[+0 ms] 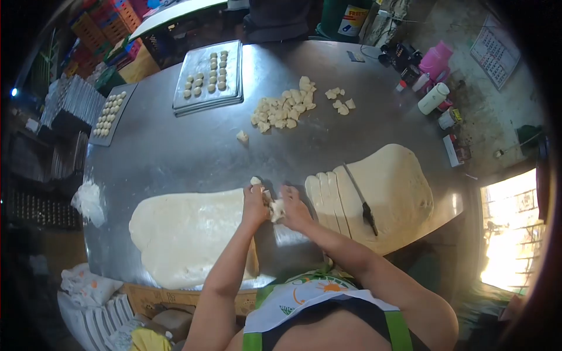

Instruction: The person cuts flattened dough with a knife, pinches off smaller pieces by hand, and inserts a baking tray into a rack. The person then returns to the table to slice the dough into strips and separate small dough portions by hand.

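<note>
My left hand (256, 206) is closed on dough at the right edge of the large flat dough sheet (187, 234). My right hand (293, 210) has its fingers bent round the same soft dough pieces (276, 209), which show between the two hands. To the right lies a second dough slab (395, 181), its left part cut into strips (324, 196). A knife (358, 196) with a black handle rests across this slab. Farther back is a pile of torn dough pieces (284, 111), with one lone piece (242, 136) nearer my hands.
Stacked trays with dough balls (180, 96) stand at the back left; another tray (104, 140) lies at the left edge. White flour (89, 203) is at the left. A pink jug (436, 60) and a white bottle (433, 99) stand at the right. A person (276, 20) is behind the table.
</note>
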Demonstrator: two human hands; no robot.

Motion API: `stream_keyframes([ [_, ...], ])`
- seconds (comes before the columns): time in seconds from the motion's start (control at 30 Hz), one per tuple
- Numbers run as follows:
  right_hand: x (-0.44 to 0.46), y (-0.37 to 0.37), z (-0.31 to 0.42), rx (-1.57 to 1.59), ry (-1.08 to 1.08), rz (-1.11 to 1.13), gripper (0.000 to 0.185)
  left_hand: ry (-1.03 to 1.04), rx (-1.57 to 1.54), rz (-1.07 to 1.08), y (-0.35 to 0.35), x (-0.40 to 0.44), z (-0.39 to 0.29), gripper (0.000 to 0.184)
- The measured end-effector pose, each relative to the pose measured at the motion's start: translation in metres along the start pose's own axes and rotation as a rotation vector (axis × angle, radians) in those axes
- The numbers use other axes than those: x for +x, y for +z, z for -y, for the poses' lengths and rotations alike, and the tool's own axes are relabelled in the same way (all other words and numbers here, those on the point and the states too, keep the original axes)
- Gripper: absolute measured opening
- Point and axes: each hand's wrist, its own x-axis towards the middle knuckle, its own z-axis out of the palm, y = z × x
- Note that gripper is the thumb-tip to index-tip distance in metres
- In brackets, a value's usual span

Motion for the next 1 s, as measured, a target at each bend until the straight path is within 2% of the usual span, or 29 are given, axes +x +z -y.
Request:
stream_keyframes([
  [0.03,0.030,0.000,-0.004,-0.084,0.019,0.112,0.085,0.015,-0.004,-0.002,-0.008,0.026,-0.001,0.052],
  [0.07,0.060,-0.003,-0.008,-0.164,0.038,0.227,0.084,-0.023,-0.070,0.116,-0.017,0.052,-0.002,0.053],
  [0.1,0.084,-0.011,-0.010,-0.130,0.086,0.188,0.088,-0.063,-0.130,0.239,-0.028,0.075,-0.005,0.053],
  [0.13,0.110,-0.023,-0.008,-0.095,0.131,0.144,0.093,-0.070,-0.230,0.223,-0.047,0.097,-0.022,0.050],
  [0.2,0.139,-0.046,0.006,0.177,0.054,-0.283,0.085,-0.082,-0.337,0.218,-0.070,0.123,-0.052,0.047],
  [0.23,0.145,-0.058,0.014,0.171,0.058,-0.282,0.085,0.086,-0.473,0.057,-0.074,0.130,-0.064,0.044],
  [0.27,0.148,-0.071,0.020,0.155,-0.011,-0.491,0.077,0.253,-0.608,-0.111,-0.074,0.134,-0.070,0.042],
  [0.3,0.150,-0.081,0.022,0.137,-0.089,-0.700,0.069,0.255,-0.616,-0.116,-0.068,0.133,-0.069,0.042],
  [0.33,0.145,-0.086,0.023,0.130,-0.095,-0.703,0.069,0.053,-0.915,0.031,-0.059,0.125,-0.065,0.042],
  [0.4,0.113,-0.084,0.023,0.278,-0.130,-0.375,0.057,-0.380,-1.474,0.354,-0.041,0.095,-0.058,0.042],
  [0.47,0.073,-0.051,0.005,0.144,-0.303,-0.197,0.048,-0.642,-2.018,0.630,-0.035,0.033,-0.090,0.049],
  [0.53,0.041,-0.070,0.008,0.224,0.029,0.257,0.040,-0.351,-1.578,0.762,-0.022,-0.027,-0.092,0.050],
  [0.57,0.046,-0.079,-0.003,0.225,0.011,0.258,0.040,-0.428,-1.493,0.838,-0.027,-0.055,-0.091,0.059],
  [0.6,0.054,-0.086,-0.017,-0.021,0.065,0.224,0.035,-0.516,-1.400,0.908,-0.041,-0.081,-0.098,0.069],
  [0.63,0.053,-0.088,-0.026,-0.262,0.119,0.187,0.031,-0.524,-1.388,0.888,-0.041,-0.100,-0.100,0.069],
  [0.67,0.050,-0.091,-0.034,-0.250,0.090,0.188,0.031,-0.545,-1.281,0.854,-0.039,-0.114,-0.101,0.069],
  [0.73,0.057,-0.101,-0.040,-0.552,0.077,0.221,0.021,-0.569,-1.064,0.755,-0.036,-0.128,-0.104,0.068],
  [0.87,0.045,-0.074,-0.053,-0.585,-0.201,0.064,0.018,-0.545,-0.941,0.412,-0.022,-0.141,-0.117,0.066],
  [0.93,0.020,-0.061,-0.056,-0.530,-0.304,0.311,0.016,-0.509,-0.843,0.305,0.000,-0.152,-0.122,0.069],
  [0.97,0.004,-0.054,-0.067,-0.403,-0.550,0.363,0.013,-0.485,-0.759,0.219,0.017,-0.157,-0.122,0.072],
  [1.0,-0.031,-0.086,-0.033,-0.055,-0.535,0.394,0.008,-0.468,-0.679,0.136,0.038,-0.167,-0.120,0.075],
])
